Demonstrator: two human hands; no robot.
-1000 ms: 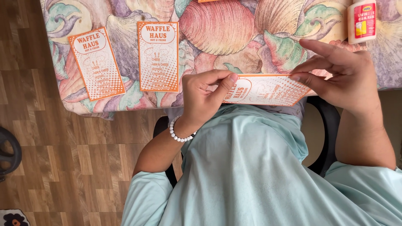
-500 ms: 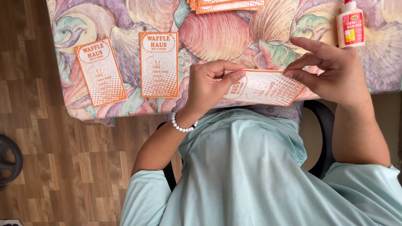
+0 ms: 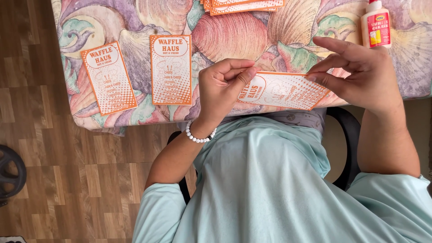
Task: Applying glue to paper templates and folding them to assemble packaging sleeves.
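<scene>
Orange card (image 3: 283, 91) held above tabletop (image 3: 292, 40) edge, long axis left-right. Left hand (image 3: 222, 90) fingers pinch left end; right hand (image 3: 364, 74) fingers pinch right end. Glue bottle (image 3: 377, 24) nearest right hand.

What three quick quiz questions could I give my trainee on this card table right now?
1. True or false: both hands hold the same orange-and-white card.
2. How many single cards lie flat on the tablecloth to the person's left? A) one B) two C) four
3. What stands at the far right of the table?

Key
1. True: the left hand pinches one end, the right hand the other.
2. B: the tilted card and the upright card; a stack of cards lies apart at the top edge.
3. A glue bottle, white with a red label.
</scene>
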